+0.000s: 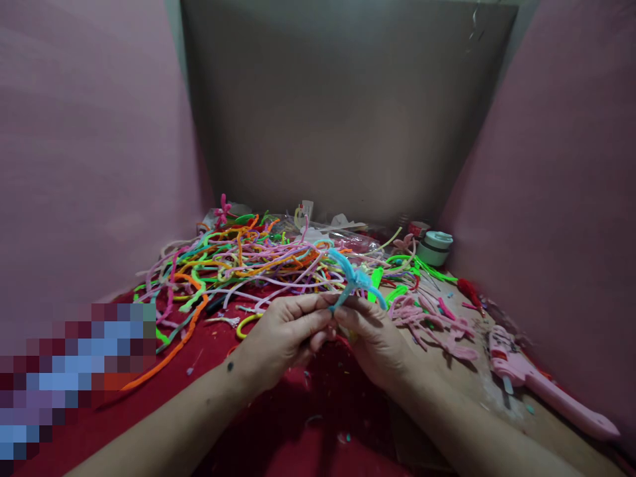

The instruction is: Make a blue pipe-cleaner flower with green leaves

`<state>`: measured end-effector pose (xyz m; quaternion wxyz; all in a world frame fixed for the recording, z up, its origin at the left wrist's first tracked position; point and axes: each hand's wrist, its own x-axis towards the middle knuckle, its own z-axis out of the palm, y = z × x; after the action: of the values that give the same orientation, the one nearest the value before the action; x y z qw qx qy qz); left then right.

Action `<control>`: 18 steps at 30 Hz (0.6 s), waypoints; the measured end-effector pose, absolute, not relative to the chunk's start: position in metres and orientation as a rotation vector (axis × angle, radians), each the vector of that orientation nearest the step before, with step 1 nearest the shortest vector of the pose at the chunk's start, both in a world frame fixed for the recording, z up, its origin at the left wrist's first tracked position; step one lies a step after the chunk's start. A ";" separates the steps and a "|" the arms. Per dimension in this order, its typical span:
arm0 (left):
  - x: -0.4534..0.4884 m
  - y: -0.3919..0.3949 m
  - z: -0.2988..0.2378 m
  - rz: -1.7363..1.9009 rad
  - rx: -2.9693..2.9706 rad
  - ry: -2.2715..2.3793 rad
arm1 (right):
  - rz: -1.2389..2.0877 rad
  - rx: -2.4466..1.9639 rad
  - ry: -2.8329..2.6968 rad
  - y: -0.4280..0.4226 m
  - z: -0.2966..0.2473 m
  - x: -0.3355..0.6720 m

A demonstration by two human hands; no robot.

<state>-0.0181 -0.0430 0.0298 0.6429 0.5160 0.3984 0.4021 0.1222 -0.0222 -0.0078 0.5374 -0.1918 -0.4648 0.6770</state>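
Both hands meet in the middle of the view, fingertips almost touching. Between them stands a light blue piece of bent pipe cleaners [355, 281], with loops spreading upward and to the right. My left hand [293, 328] is closed, its thumb and forefinger pinching the lower end of the piece. My right hand [372, 331] is closed too, thumb and fingers gripping the same stem from the right. The fingers hide the bottom of the stem. Just beyond the hands lies a tangled heap of many-coloured pipe cleaners [268, 262].
At the right rests a pink hot glue gun [541, 384]. Pink bent pipe cleaners [437, 321] lie nearer the hands. A pale green lidded jar [436, 248] stands at the back right. Yellow scissor handles [247, 326] show beside my left hand. Pink walls flank the red cloth [298, 424].
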 end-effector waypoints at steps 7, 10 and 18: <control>-0.019 -0.042 0.026 0.862 0.992 0.708 | 1.819 -0.439 -0.979 -0.025 -0.003 0.124; -0.020 -0.041 0.025 0.854 0.965 0.621 | 1.842 -0.453 -0.951 -0.025 -0.001 0.125; -0.019 -0.038 0.022 0.796 1.138 0.708 | 1.866 -0.415 -0.902 -0.021 -0.009 0.124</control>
<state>-0.0186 -0.0382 0.0217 0.7113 0.5133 0.3192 0.3587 0.1239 -0.0209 -0.0091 0.4915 -0.1708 -0.3718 0.7688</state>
